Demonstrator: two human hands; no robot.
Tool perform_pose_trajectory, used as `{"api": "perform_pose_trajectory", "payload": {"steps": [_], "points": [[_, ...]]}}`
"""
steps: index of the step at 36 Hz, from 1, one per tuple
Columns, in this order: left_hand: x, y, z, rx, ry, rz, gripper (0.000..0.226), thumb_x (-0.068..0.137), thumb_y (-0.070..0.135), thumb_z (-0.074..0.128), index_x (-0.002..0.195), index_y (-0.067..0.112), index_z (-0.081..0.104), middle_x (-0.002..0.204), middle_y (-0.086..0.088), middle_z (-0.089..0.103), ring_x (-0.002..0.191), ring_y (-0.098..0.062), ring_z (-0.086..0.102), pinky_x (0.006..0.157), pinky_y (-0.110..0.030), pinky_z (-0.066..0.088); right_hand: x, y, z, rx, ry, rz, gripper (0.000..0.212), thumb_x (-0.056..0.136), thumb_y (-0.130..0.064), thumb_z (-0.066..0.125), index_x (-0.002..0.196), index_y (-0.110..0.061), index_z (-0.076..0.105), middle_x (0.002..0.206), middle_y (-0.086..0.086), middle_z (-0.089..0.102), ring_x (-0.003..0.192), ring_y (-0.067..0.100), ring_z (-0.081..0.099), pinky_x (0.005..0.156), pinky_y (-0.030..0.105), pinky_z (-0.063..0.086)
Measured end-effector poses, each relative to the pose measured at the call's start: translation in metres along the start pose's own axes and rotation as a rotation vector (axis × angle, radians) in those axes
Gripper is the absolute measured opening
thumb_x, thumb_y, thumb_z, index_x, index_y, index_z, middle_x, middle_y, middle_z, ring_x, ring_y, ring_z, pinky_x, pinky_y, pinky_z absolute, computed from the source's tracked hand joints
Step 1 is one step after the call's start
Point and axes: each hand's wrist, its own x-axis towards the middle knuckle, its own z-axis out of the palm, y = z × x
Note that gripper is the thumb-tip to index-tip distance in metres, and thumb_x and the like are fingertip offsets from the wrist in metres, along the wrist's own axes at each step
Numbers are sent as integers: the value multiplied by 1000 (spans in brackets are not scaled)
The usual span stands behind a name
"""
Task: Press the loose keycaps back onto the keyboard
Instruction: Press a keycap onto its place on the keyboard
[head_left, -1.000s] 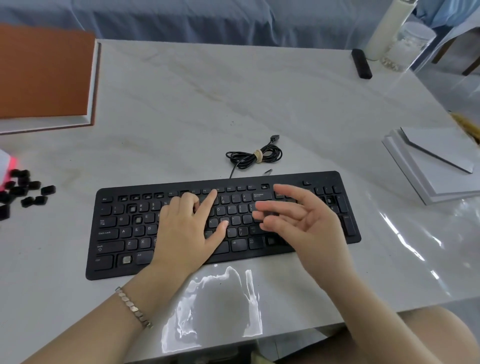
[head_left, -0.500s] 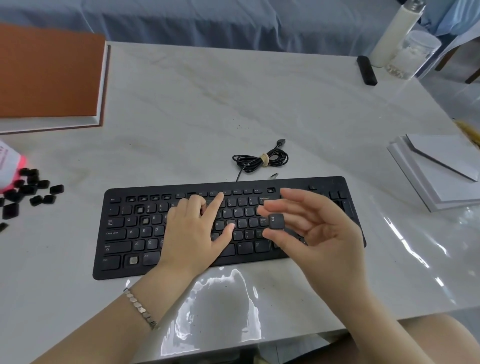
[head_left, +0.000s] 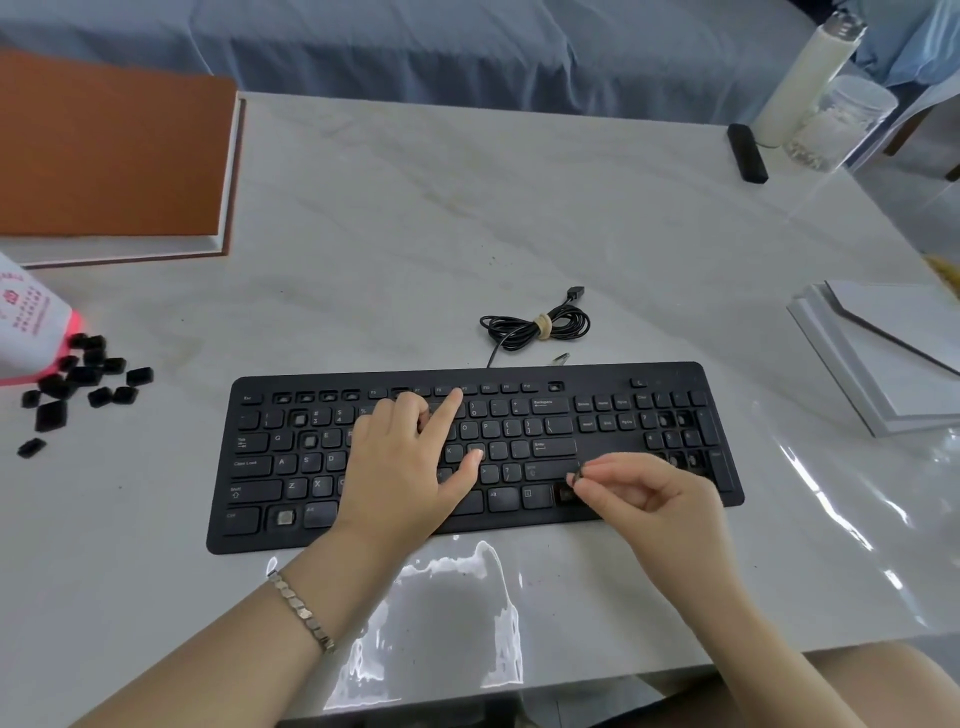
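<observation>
since a keycap (head_left: 575, 476) is a small, light shell of hard plastic, it should weigh next to nothing and keep its shape. its smooth sides could slip, though, and the clip underneath might snap if forced in crooked. the edges are the place to hold it and the flat top the place to press. it looks dark and thin, seen edge-on, so its legend cannot be read. the right hand (head_left: 649, 496) pinches it between thumb and fingertips, just above a bare socket (head_left: 565, 493) in the bottom row of the keyboard (head_left: 244, 538). the left hand (head_left: 405, 462) rests on the middle keys, holding nothing, with its index finger stretched toward the number row. loose keycaps (head_left: 83, 376) lie heaped well to the left on the table (head_left: 467, 234).
</observation>
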Motion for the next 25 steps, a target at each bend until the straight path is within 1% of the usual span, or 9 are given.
{"api": "perform_pose_trajectory", "payload": {"steps": [3,6,10,12,14,16,20,23,25], "points": [[0,0,0,-5,0,0,56,81,48,44,117,10,66,81,-5,46,73,-20,36,64,-33,36,5,5,-16,-49,20,45,21,69,3,76,76,-16,70,70,-2,72,67,9,68,70,14,53],[-1,1,-1,4,-2,6,56,81,48,44,117,11,66,81,-5,46,71,-22,41,63,-34,37,14,10,-34,-133,40,42,28,71,2,74,80,-23,69,66,-3,71,61,8,67,70,16,54],[0,1,-2,13,1,9,56,81,48,44,117,10,66,81,-6,47,70,-24,43,64,-34,38,27,16,-57,-255,57,-11,29,73,3,73,79,-25,68,69,-11,70,60,-1,64,63,4,47],[0,1,-2,12,2,10,56,81,48,44,117,10,66,81,-7,47,71,-24,44,63,-34,38,32,19,-67,-281,61,-7,24,73,3,73,83,-19,69,63,-18,68,60,-4,63,61,2,45],[0,1,-2,9,4,11,56,81,47,44,116,10,66,81,-7,47,72,-24,44,63,-35,39,37,23,-75,-295,67,-14,23,73,4,73,90,-11,70,62,-15,68,58,-7,62,60,2,44],[0,1,-3,9,3,13,56,81,47,45,117,10,66,81,-7,47,72,-22,42,64,-34,38,40,25,-81,-307,67,-31,24,72,7,72,92,-6,69,70,-7,67,58,-8,60,60,1,43],[0,1,-4,18,0,22,56,81,46,45,115,9,67,80,-8,47,69,-26,48,62,-35,39,47,31,-91,-396,72,-54,22,72,5,73,87,-12,69,71,-2,64,57,-10,58,59,0,42],[0,1,-4,22,-3,21,56,81,46,45,116,8,67,80,-9,47,68,-26,47,62,-34,37,55,40,-101,-510,59,-73,29,74,-2,74,81,-29,67,74,-8,65,68,-10,59,67,1,42],[1,2,-4,21,-9,19,56,81,46,44,116,8,66,81,-9,47,69,-25,46,63,-34,37,58,44,-106,-576,32,-95,23,75,-3,73,88,-22,70,75,-12,63,71,-14,57,68,-1,38]]}}
